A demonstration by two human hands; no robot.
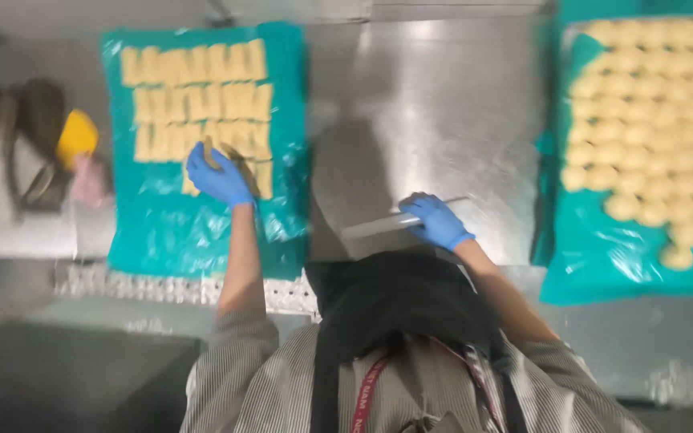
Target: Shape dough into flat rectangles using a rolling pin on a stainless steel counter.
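My left hand (216,178), in a blue glove, holds a flat pale dough strip (208,151) over the left teal sheet (162,224), at the front edge of the rows of rectangular dough pieces (194,92). My right hand (435,220), also in a blue glove, grips a thin white rolling pin (378,226) that lies on the steel table (435,112) just in front of me. The picture is blurred.
A second teal sheet (603,256) at the right carries several rows of round dough balls (659,120). At the far left lie a brown bag (22,152) and a yellow object (78,136). A perforated metal strip (138,285) runs along the table's front edge.
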